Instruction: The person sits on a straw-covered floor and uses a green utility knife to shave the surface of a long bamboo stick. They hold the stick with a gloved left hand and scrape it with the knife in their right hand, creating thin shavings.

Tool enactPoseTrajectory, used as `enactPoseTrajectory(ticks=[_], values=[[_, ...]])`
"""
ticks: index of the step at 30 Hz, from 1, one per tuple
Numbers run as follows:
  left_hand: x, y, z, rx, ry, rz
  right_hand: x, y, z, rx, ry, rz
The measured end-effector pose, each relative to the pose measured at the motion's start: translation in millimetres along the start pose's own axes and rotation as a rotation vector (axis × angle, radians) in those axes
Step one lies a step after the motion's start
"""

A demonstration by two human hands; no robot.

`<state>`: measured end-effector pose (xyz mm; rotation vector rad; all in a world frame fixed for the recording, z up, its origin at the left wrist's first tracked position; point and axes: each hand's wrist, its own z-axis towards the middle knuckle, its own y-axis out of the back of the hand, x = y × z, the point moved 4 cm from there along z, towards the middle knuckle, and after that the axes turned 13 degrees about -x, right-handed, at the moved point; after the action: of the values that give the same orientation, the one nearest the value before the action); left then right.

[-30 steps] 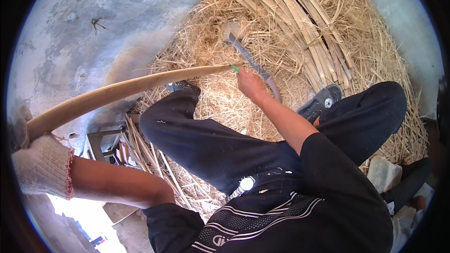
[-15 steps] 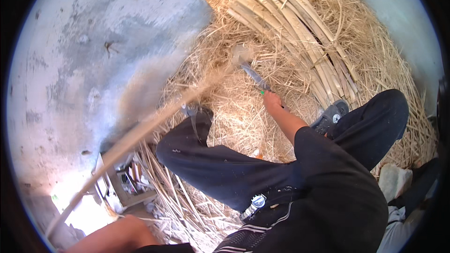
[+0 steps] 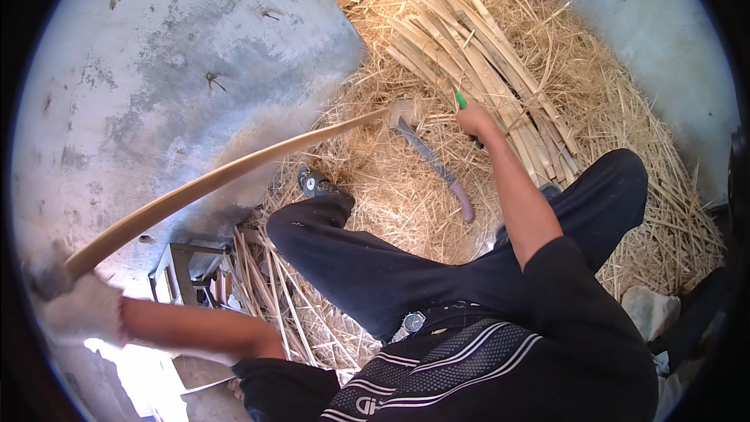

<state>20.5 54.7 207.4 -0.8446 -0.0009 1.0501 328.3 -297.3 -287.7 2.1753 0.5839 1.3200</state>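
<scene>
My left hand (image 3: 82,305), in a pale glove, is closed around the near end of a long bamboo strip (image 3: 211,180) at the lower left, blurred. The strip bows up and rightward, its far end meeting a small wooden block (image 3: 406,112) in the straw. My bare right hand (image 3: 475,120) is closed on a slim green tool (image 3: 461,100); its ends poke out above and below my fist, and its kind is hard to make out. Below it a large knife (image 3: 427,152) with a brownish handle lies on the straw between my legs, its tip at the block.
A bundle of split bamboo strips (image 3: 492,70) lies on the straw (image 3: 609,109) beyond my right hand. A grey wall (image 3: 195,55) rises at the left. A small stool-like frame (image 3: 181,273) and more thin strips (image 3: 293,309) are at the lower left.
My right hand has moved up and away from the knife's handle, leaving the knife on the straw. My gloved left hand has come into view, and the blurred strip now shows sharply.
</scene>
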Motion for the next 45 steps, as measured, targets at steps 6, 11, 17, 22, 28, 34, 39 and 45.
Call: enactPoseTrajectory(ticks=[6, 11, 17, 22, 28, 34, 39, 45], values=[[8.7, 10.2, -84.5, 0.216, 0.318, -0.23, 25.8, 72.1, -128.1, -0.05, 0.26, 0.358], [-22.6, 25.2, -107.5, 0.081, 0.134, 0.105, 10.3, 33.7, -215.9, -0.005, 0.462, 0.248], [-41.2, 23.9, -105.0, 0.002, 0.082, 0.214, 55.0, -2.5, -303.1, 0.074, 0.744, 0.461], [-33.8, 16.0, -114.0, 0.165, 0.094, 0.026, 54.8, -14.0, -313.4, 0.049, 0.697, 0.386], [-31.0, 23.6, -104.2, 0.356, 0.293, -0.212, 94.6, 37.6, -362.5, 0.144, 0.924, 0.599], [-58.1, 24.2, -81.6, 0.131, 0.063, -0.116, 74.6, 36.3, -353.9, 0.138, 0.794, 0.574], [-48.3, 40.0, -121.6, 0.003, 0.107, 0.051, 64.0, 34.3, -342.8, 0.109, 0.726, 0.57], [-21.7, 58.5, -188.6, 0.257, 0.344, -0.131, 60.9, 30.1, -346.7, 0.144, 0.749, 0.552]])
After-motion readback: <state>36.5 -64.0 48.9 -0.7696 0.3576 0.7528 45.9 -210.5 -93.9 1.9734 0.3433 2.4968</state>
